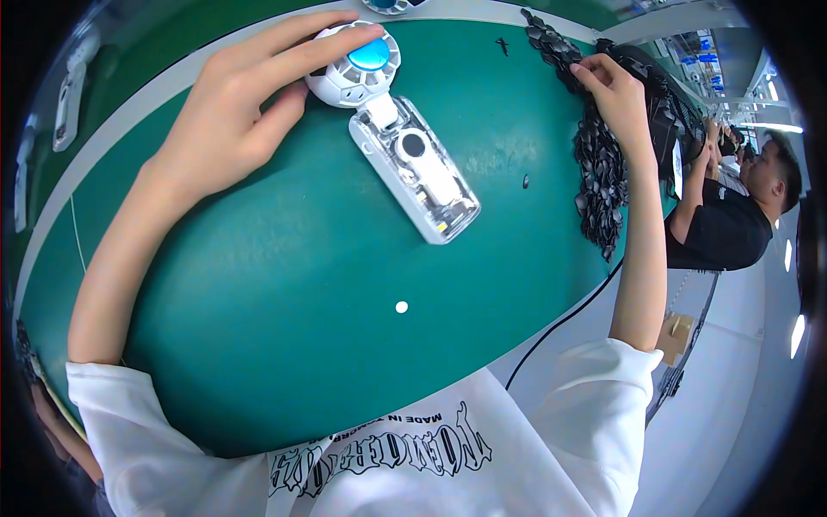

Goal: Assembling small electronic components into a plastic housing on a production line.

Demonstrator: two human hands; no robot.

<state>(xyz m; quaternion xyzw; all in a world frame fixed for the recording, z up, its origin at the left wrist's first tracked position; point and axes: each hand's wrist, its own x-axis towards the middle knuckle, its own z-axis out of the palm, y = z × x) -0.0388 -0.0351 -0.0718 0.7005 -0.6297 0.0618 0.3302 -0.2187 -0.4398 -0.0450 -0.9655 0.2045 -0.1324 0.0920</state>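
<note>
A white handheld fan (413, 164) with a round head, a blue disc in its centre and a clear-covered handle lies on the green table, its handle slanting toward me. My left hand (233, 108) grips the round head from the left, fingers over the top and thumb at the side. At the right, my right hand (613, 90) has thumb and forefinger pinched together at the edge of a long pile of small black pieces (600, 185). Whatever sits between those fingertips is too small to make out.
A loose black piece (525, 182) and a small black cross-shaped bit (503, 46) lie on the table (284, 319), with a white dot (401, 307) nearer me. Another fan (76, 86) lies beyond the left rim. A co-worker (732, 207) sits at right. A black cable (551, 327) hangs by the edge.
</note>
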